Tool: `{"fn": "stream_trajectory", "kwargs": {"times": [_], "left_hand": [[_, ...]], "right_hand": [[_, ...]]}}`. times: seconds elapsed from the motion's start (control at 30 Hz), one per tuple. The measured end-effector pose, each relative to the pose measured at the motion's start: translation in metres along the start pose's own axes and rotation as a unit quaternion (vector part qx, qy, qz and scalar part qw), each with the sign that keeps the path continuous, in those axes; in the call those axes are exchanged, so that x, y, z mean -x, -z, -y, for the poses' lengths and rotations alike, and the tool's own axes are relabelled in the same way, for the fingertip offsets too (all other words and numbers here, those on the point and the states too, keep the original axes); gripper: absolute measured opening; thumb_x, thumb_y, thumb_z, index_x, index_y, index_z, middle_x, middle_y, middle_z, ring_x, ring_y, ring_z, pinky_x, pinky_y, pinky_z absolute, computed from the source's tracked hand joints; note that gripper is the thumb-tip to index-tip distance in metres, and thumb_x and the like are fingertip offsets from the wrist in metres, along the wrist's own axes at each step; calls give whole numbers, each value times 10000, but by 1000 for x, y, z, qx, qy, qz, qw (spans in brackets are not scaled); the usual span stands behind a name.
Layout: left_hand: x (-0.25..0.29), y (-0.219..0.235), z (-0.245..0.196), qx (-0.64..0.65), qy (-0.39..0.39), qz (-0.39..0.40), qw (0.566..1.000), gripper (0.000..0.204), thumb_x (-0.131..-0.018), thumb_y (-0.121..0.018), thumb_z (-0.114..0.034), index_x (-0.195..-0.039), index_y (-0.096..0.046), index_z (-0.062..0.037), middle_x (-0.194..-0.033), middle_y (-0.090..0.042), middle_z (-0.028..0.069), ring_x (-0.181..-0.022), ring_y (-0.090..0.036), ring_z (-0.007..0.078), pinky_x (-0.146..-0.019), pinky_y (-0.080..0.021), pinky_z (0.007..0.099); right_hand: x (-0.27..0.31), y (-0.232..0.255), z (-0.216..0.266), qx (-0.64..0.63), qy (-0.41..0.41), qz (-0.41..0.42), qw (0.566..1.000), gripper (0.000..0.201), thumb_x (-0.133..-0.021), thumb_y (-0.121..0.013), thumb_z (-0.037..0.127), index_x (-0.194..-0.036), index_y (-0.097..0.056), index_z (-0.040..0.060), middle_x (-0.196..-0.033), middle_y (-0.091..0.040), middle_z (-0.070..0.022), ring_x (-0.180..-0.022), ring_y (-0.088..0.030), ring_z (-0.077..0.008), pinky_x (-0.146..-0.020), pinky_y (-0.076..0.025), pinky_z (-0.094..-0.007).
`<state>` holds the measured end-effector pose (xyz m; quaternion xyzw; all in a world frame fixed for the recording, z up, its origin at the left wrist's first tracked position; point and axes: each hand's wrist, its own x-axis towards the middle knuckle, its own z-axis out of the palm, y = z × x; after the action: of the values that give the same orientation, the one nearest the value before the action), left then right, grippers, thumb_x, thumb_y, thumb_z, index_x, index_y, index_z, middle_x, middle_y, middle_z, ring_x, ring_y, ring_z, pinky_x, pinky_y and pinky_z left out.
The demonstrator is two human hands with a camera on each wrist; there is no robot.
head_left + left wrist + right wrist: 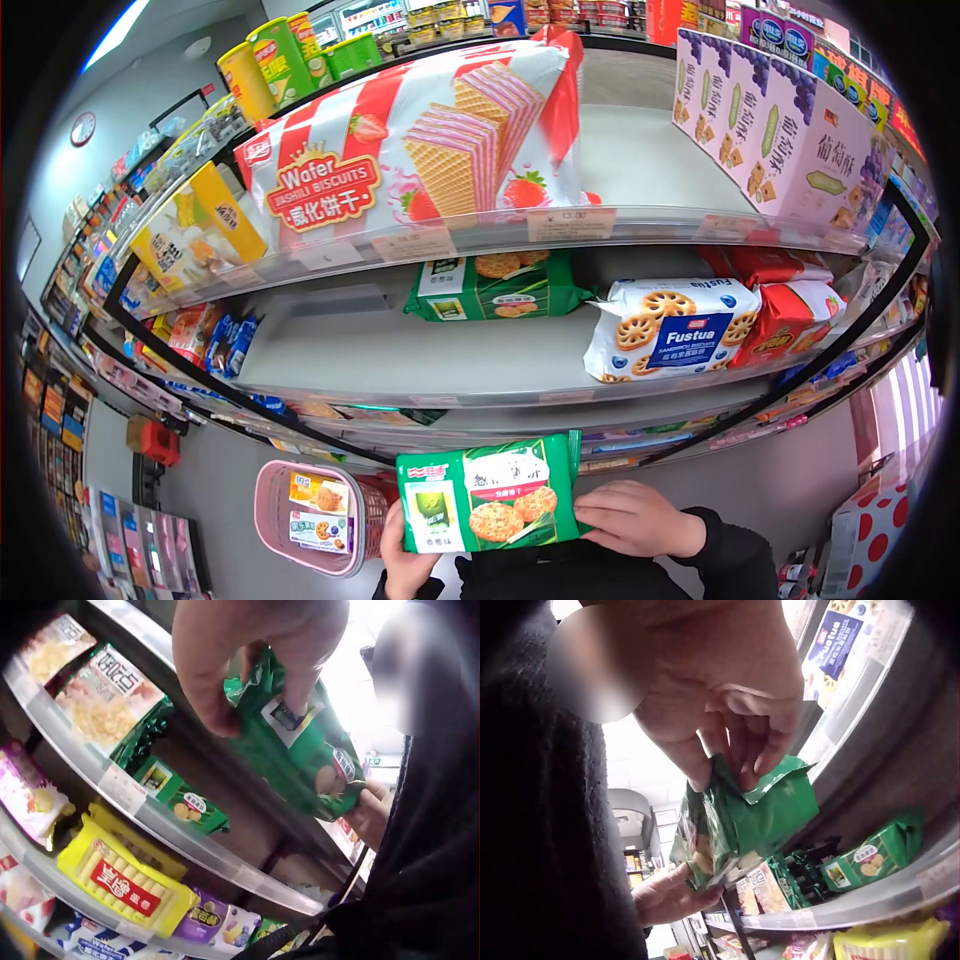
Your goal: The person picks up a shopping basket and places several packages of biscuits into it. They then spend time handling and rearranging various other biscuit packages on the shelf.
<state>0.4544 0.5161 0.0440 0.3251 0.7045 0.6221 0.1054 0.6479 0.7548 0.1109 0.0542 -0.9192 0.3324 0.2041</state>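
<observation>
A green pack of biscuits (480,490), with round crackers pictured on its front, is held up in front of the body, below the shelves. My left hand (403,560) grips its left end. At the other end, the fingers of my right hand (635,515) pinch the crimped edge of the wrapper. From the left wrist view, the left thumb and fingers curl round the green wrapper (289,742). In the right wrist view the right hand (727,690) holds the folded end from above, with the left hand (675,896) at the far end.
A pink basket (270,500) with two biscuit packs inside is below left. On the middle shelf lie a similar green pack (495,285) and a white Fustua pack (670,335). Above stand a large wafer bag (420,140) and several purple-white boxes (780,130).
</observation>
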Motion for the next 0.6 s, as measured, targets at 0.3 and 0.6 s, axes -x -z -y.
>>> {"fn": "stream_trajectory", "kwargs": {"times": [0.3,0.6], "left_hand": [[-80,18,-62,-39,-163,-63,984,594,-677,-654,23,-1216,-404,36,-1108,-529,105,-983,-531,162,-846,-427,290],[-179,9,-83,-18,-132,77,988,512,-699,-614,81,-1178,-443,26,-1016,-574,56,-930,-540,112,-796,-435,246]], "right_hand": [[-71,45,14,151,136,-128,971,362,-664,-654,96,-999,-556,3,-989,-566,-117,-831,-572,-249,-706,-461,-337],[-122,56,21,408,94,-161,894,262,-674,-547,65,-905,-538,-59,-916,-554,-138,-820,-552,-228,-750,-444,-304]]}}
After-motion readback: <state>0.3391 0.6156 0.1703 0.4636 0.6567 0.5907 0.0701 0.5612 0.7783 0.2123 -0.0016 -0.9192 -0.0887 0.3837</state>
